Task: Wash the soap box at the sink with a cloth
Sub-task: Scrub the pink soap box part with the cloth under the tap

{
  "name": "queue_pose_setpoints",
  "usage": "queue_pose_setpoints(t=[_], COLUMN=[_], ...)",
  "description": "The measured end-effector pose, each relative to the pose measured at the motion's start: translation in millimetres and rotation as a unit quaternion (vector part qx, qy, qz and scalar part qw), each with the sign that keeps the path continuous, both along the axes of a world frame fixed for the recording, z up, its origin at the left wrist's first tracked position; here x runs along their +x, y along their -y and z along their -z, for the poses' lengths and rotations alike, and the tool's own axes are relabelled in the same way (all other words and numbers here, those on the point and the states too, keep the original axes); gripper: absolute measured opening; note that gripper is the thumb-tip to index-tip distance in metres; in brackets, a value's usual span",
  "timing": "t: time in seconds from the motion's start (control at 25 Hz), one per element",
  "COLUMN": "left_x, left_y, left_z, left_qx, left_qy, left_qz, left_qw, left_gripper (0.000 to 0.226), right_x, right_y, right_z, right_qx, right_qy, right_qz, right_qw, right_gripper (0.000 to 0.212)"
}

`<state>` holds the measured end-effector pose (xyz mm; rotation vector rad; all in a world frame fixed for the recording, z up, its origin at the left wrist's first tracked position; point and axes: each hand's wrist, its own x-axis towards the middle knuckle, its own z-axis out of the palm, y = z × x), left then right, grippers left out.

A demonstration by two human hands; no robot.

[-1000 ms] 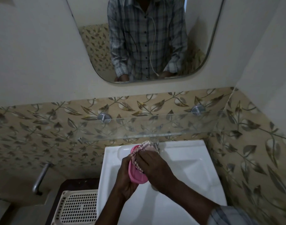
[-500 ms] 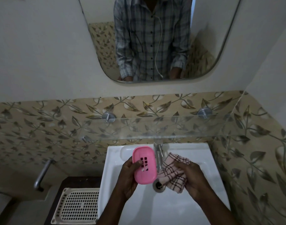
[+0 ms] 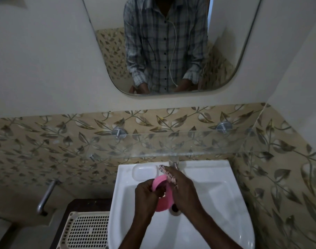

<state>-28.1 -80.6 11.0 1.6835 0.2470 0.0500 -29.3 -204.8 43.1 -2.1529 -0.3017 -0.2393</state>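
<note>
Since half a second ago our right hand has swung back in from the right side of the basin and now lies against the pink soap box, carrying the checked cloth with it, so the cloth no longer hangs loose over the drain. The soap box has also turned: earlier its slotted face looked up at us, now we see it more edge-on, its rim curving between our two hands.

Our left hand grips the box from the left, fingers curled around its rim with the thumb hooked over the near edge. Our right hand presses the cloth onto the far right side of the box, fingers held together and flat; only a strip of cloth shows past the fingertips, pointing toward the tap. We cannot tell how much cloth is bunched under the palm.

The box is held above the white sink, just over the drain, which peeks out below our right hand. A moulded soap recess sits at the sink's back left corner. A glass shelf runs along the leaf-patterned tiles above, with the mirror higher up, and a cream plastic basket stands left of the sink
</note>
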Motion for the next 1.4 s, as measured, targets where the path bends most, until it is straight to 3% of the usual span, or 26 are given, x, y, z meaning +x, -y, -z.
queue_pose_setpoints(t=[0.16, 0.24, 0.36, 0.52, 0.6, 0.68, 0.76, 0.88, 1.0, 1.08, 1.2, 1.4], left_x=[-2.1, -3.2, -8.6, -6.3, 8.4, 22.2, 28.7, 20.1, 12.0, 17.6, 14.1, -12.2], left_y=[6.2, 6.6, 3.7, -3.3, -18.0, -28.9, -24.2, -19.7, -25.3, -24.3, -17.8, 7.3], left_z=[1.2, 0.8, 3.6, 1.7, -3.3, -12.6, -24.2, -22.4, -14.3, -14.0, -11.9, 8.2], left_qx=[0.008, -0.031, -0.093, -0.074, 0.033, 0.198, 0.229, 0.189, 0.155, 0.094, -0.009, -0.059], left_qy=[0.023, 0.028, 0.028, -0.013, -0.059, -0.09, -0.056, 0.002, -0.001, -0.013, -0.002, 0.002], left_qz=[-0.042, -0.046, -0.077, -0.063, 0.019, 0.125, 0.173, 0.119, 0.049, 0.066, 0.084, -0.061], left_qw=[0.999, 0.998, 0.992, 0.995, 0.997, 0.968, 0.956, 0.975, 0.987, 0.993, 0.996, 0.996], left_gripper=[0.03, 0.02, 0.012, 0.017, 0.012, 0.016, 0.016, 0.014, 0.013, 0.013, 0.011, 0.024], right_x=[-24.9, -12.1, 3.5, -0.9, 6.2, 14.5, 8.4, 3.9, 6.8, -1.4, -1.9, 19.8], right_y=[-29.6, -23.8, -8.8, -4.7, 10.1, 8.5, -11.1, -17.4, 2.9, -11.8, -16.8, -2.7], right_z=[5.6, 3.9, 12.9, 25.8, 27.3, 19.5, 15.9, 16.5, 22.3, 17.9, 18.5, 17.4], right_qx=[0.007, 0.022, 0.078, 0.011, -0.049, -0.135, -0.155, -0.12, -0.035, -0.036, -0.117, 0.065], right_qy=[0.06, 0.016, -0.12, -0.159, -0.125, -0.043, 0.028, 0.086, -0.036, -0.003, 0.086, -0.16], right_qz=[-0.013, 0.037, 0.076, 0.076, 0.035, 0.012, 0.01, 0.025, 0.112, 0.059, 0.009, 0.119], right_qw=[0.998, 0.999, 0.987, 0.984, 0.99, 0.99, 0.987, 0.989, 0.992, 0.998, 0.989, 0.978], right_gripper=[0.052, 0.046, 0.046, 0.05, 0.05, 0.044, 0.044, 0.056, 0.054, 0.053, 0.061, 0.049])
